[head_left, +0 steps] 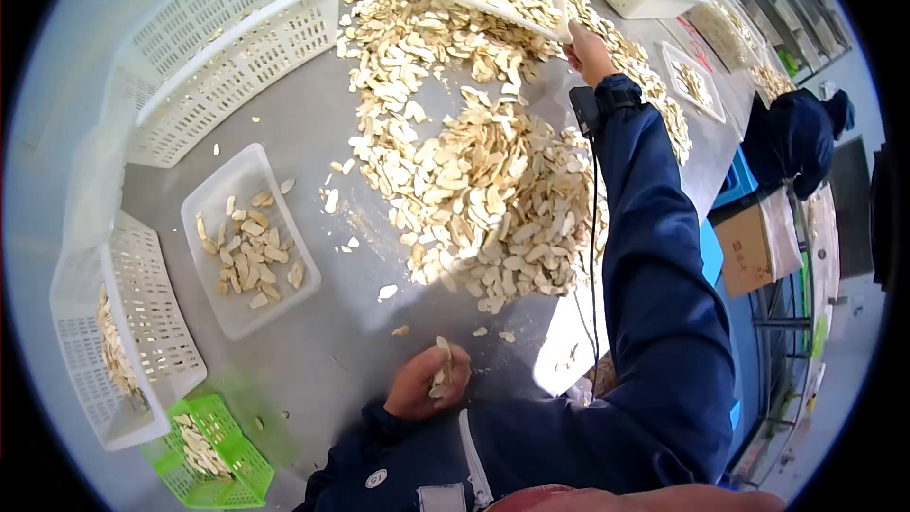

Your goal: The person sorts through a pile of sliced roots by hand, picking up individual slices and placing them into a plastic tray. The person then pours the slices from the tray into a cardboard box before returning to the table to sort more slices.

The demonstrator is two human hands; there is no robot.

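Note:
Close to my body, my left hand (417,387) is closed around a few pale dried slices (441,370). My right hand (591,53) reaches far across the table and grips the near right corner of a shallow white tray (493,11). More slices lie inside that tray, which is tilted over the back of the pile. The big heap of dried slices (474,180) spreads over the metal table between my hands. To the left stands another white tray (213,299) with a small batch of slices in it.
White perforated baskets (237,57) line the left side, along with a green basket (248,465) holding slices. Filled white bins (654,5) and a small tray (675,57) stand at the far right. A cardboard box (744,246) sits beyond the table. A cable (593,228) hangs from my right wrist.

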